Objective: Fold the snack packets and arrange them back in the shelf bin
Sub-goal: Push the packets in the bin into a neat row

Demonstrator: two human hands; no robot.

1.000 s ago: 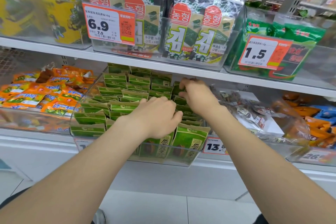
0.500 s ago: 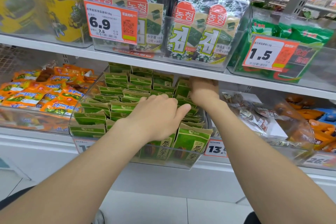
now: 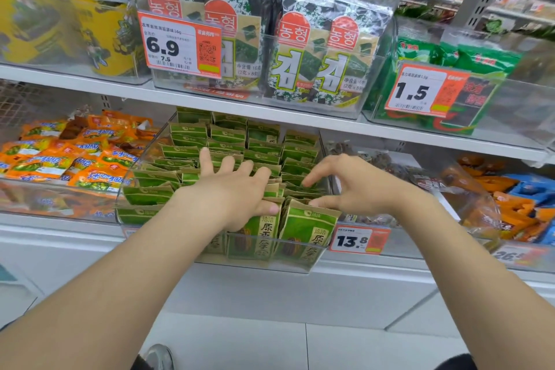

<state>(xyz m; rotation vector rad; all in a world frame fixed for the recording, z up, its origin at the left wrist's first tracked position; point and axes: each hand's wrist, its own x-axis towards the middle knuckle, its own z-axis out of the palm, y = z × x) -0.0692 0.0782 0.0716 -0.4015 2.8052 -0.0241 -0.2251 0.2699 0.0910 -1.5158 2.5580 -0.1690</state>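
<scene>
Green packets (image 3: 228,141), folded tops up, stood packed in rows in the clear shelf bin (image 3: 255,266) on the lower shelf, and both hands were in on them! The left hand (image 3: 231,189) lay flat over the middle rows, fingers straight and fanned apart, thumb down at the front row. The right hand (image 3: 351,183) arched over the right-hand rows, fingers splayed and bent with nothing gripped, its forefinger tip on the packet tops. Its thumb seemed to touch the folded top of the front right packet (image 3: 306,228), though the blur made that hard to call. Beside the bin hung an orange price tag (image 3: 357,239) reading 13.8. Orange packets (image 3: 75,153) filled the bin to the left, and seaweed packs (image 3: 315,48) stood on the shelf above.
</scene>
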